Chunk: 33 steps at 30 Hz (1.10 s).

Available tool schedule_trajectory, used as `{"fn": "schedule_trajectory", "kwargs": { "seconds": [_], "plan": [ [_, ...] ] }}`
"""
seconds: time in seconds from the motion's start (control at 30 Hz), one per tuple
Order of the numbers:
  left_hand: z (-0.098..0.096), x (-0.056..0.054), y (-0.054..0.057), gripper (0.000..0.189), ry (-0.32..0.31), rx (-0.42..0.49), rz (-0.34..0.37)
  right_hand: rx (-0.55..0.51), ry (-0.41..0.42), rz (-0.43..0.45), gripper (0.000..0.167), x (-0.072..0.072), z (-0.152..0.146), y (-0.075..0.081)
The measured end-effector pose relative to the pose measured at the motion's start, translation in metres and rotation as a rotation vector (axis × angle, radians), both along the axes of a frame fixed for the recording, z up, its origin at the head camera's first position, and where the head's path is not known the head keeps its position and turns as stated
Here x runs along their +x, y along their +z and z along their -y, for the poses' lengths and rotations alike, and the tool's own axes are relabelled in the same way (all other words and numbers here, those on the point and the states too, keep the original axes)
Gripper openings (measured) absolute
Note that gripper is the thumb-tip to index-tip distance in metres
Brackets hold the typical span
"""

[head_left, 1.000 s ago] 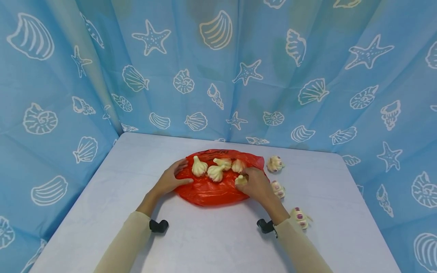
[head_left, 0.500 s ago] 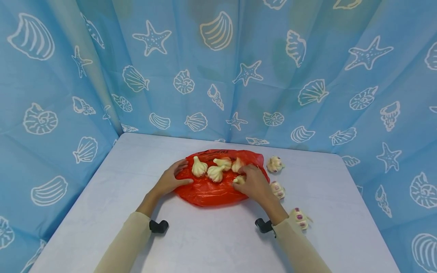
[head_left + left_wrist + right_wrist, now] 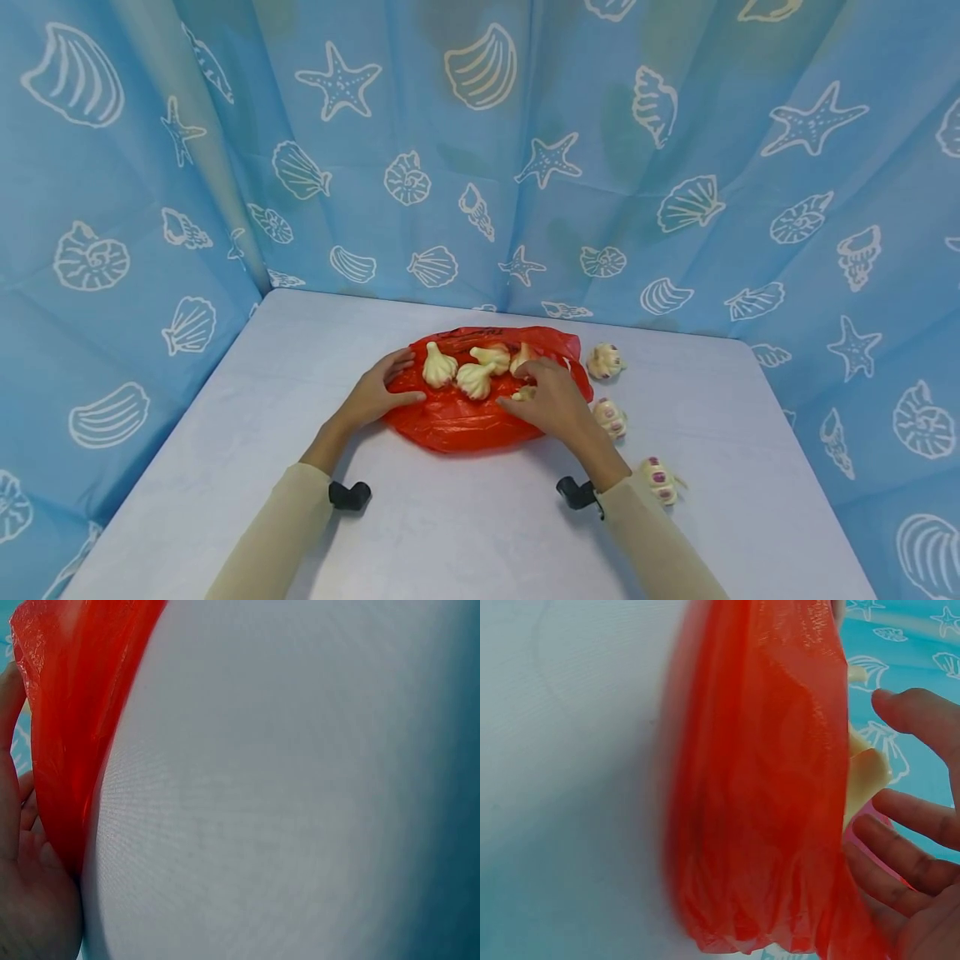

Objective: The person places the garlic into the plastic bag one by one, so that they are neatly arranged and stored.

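A red plastic bag [image 3: 450, 429] lies spread in the middle of the table, with several pale garlic bulbs [image 3: 475, 380] grouped in or on it. My left hand [image 3: 372, 395] rests against the bag's left edge, thumb and fingers spread; part of its palm [image 3: 37, 900] shows beside the red plastic in the left wrist view. Over the bag's right side is my right hand [image 3: 557, 403], fingers apart. A garlic bulb [image 3: 525, 393] sits partly hidden beneath it. In the right wrist view the fingers [image 3: 915, 814] are loosely bent near a bulb [image 3: 866, 776], without gripping it.
Three purple-marked garlic bulbs lie on the white table [image 3: 450, 533] to the right: a far bulb [image 3: 605, 361], a middle bulb [image 3: 611, 417] and a near bulb [image 3: 660, 482] by the right sleeve. A blue shell-print curtain [image 3: 480, 167] surrounds the table.
My right thumb and fingers have spread apart and let go of the garlic bulb, which stays on the bag's right side. My left hand keeps its place.
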<state>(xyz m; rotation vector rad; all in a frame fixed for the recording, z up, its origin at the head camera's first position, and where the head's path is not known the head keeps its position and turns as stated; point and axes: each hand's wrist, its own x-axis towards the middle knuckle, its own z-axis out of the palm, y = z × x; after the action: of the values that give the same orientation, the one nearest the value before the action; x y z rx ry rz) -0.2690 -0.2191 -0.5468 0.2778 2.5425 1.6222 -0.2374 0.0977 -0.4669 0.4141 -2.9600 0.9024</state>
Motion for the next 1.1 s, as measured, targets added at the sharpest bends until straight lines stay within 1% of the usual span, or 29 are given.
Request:
{"fn": "schedule_trajectory", "kwargs": {
  "seconds": [0.17,0.27,0.33,0.47,0.57,0.8,0.83,1.0,1.03,1.07,1.1],
  "plan": [
    [0.002,0.0,0.0,0.089,-0.008,0.013,0.003,-0.032,0.004,-0.002,0.047,-0.008,0.007,0.007],
    [0.003,0.0,0.001,0.088,-0.009,0.018,-0.007,-0.04,0.029,-0.014,0.042,-0.016,0.014,0.012],
    [0.003,0.0,0.001,0.088,-0.007,0.019,-0.012,-0.046,0.046,-0.001,0.041,-0.021,0.018,0.015],
    [0.002,0.001,0.002,0.087,-0.006,0.006,-0.006,-0.07,0.064,0.054,0.038,-0.028,0.024,0.018],
    [0.002,0.001,0.003,0.088,-0.005,-0.001,0.0,-0.088,0.062,0.085,0.036,-0.031,0.029,0.017],
    [0.002,0.0,0.002,0.088,-0.008,0.003,-0.013,-0.122,0.045,0.094,0.028,-0.036,0.036,0.014],
    [0.001,0.003,0.007,0.088,-0.013,0.006,-0.007,-0.126,0.044,0.094,0.027,-0.036,0.037,0.013],
    [0.0,0.004,0.007,0.087,-0.003,0.006,0.011,-0.152,0.047,0.085,0.025,-0.035,0.039,0.012],
    [0.0,0.003,0.006,0.088,-0.004,0.007,0.012,-0.156,0.049,0.08,0.025,-0.035,0.04,0.012],
    [0.001,0.001,0.002,0.089,-0.001,0.003,0.006,-0.159,0.052,0.077,0.026,-0.035,0.041,0.013],
    [0.001,0.001,0.001,0.089,-0.003,0.001,0.003,-0.158,0.056,0.072,0.026,-0.035,0.042,0.013]
  ]
}}
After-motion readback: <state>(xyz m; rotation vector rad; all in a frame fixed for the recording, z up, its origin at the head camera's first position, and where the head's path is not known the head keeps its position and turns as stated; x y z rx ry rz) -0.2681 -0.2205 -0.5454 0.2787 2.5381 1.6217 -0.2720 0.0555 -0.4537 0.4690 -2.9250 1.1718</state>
